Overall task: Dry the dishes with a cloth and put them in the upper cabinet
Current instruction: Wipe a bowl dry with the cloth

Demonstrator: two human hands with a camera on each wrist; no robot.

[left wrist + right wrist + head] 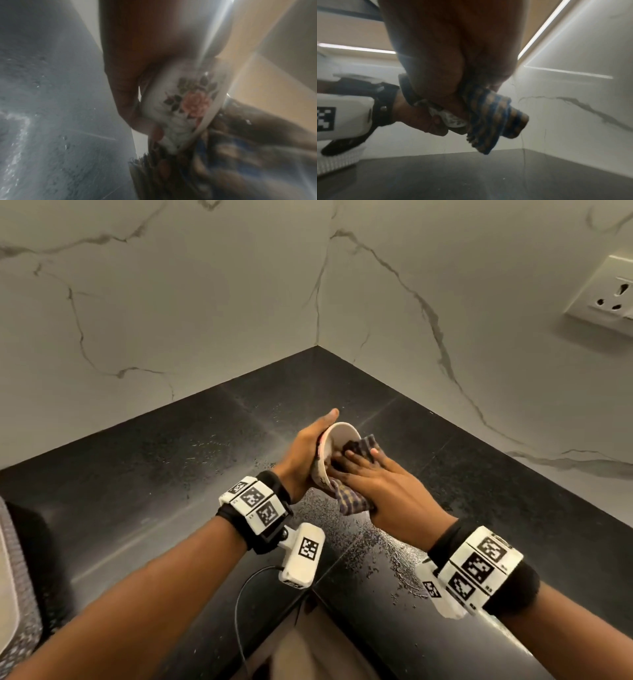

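Note:
My left hand [303,448] grips a small white bowl [338,438] tipped on its side above the black counter, thumb over the top rim. The left wrist view shows the bowl's [180,108] outer wall with a pink flower print and fingers [123,94] curled behind it. My right hand [376,479] holds a blue-and-tan checked cloth [352,501] and presses it into the bowl's mouth, fingers lying over it. In the right wrist view the cloth [491,119] is bunched under my palm beside the bowl [452,119]. The bowl's inside is mostly hidden.
The black stone counter [171,474] runs into a corner of two marble walls and carries water drops near its front edge [394,570]. A wall socket [609,292] is at the upper right. A grey mat with a pale tray [10,577] lies at the far left.

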